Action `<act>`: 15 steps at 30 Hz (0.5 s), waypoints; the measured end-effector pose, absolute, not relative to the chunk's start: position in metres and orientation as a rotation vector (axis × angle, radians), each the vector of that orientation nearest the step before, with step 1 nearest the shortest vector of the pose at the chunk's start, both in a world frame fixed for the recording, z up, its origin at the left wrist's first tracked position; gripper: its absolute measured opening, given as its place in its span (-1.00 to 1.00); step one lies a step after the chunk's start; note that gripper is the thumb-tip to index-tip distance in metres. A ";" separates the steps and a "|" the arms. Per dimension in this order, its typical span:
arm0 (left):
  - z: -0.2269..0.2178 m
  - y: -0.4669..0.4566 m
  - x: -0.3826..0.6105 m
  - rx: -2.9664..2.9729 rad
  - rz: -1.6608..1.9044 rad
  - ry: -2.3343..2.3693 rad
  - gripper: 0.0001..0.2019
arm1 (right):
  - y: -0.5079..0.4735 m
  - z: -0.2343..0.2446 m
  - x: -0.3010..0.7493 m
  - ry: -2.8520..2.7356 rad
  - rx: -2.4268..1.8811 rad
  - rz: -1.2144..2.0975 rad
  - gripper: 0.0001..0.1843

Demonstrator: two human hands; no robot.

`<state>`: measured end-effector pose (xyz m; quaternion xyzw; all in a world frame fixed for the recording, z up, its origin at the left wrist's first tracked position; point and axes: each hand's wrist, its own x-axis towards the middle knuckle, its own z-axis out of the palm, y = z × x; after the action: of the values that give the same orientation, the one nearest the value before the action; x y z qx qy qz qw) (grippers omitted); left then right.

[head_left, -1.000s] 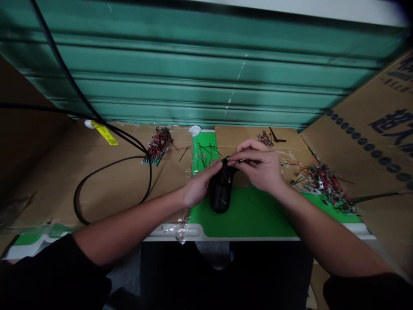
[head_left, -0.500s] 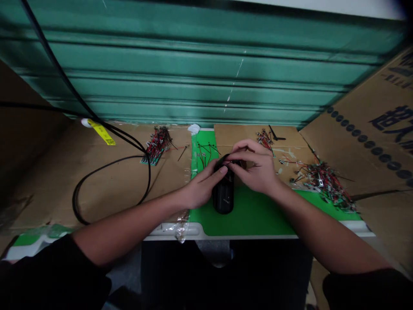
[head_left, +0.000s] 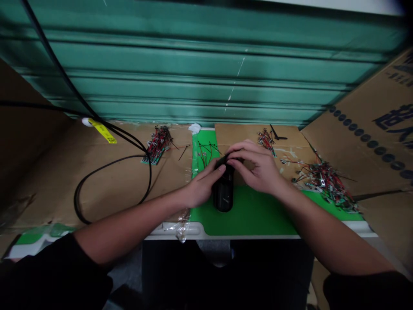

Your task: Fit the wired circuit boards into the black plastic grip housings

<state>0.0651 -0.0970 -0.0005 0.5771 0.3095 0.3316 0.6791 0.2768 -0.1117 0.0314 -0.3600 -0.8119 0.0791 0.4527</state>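
We find the right hand (head_left: 256, 168) slightly more open than a moment earlier, fingers curved over the top of the black cylinder (head_left: 223, 197); whether it has hold, we cannot tell. The left hand (head_left: 202, 186) clasps the upper side. The cylinder stands upright on the green mat (head_left: 251, 211), long axis vertical.

The hands (head_left: 202, 187) (head_left: 258, 168) hide the top of the black cylinder (head_left: 223, 197); the wired parts (head_left: 322, 183) are too small to tell.

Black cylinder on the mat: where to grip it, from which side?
Grip the black cylinder low on its round body, from the near side: the left hand and right hand cover its far end, leaving the smooth lower part bare.
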 end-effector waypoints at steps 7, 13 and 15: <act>-0.010 -0.091 0.067 1.056 0.763 0.677 -0.45 | -0.112 0.025 0.275 -1.972 -0.939 0.097 -0.88; -0.004 -0.097 0.066 0.985 0.667 0.669 -0.44 | -0.114 0.025 0.272 -1.875 -0.954 0.155 -0.90; -0.002 -0.098 0.066 0.958 0.679 0.647 -0.47 | -0.114 0.026 0.271 -1.836 -0.951 0.265 -0.89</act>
<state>0.0663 -0.0979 -0.0019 0.4439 0.2999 0.3145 0.7836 0.2712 -0.1139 0.0260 -0.3939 -0.7607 0.1099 0.5041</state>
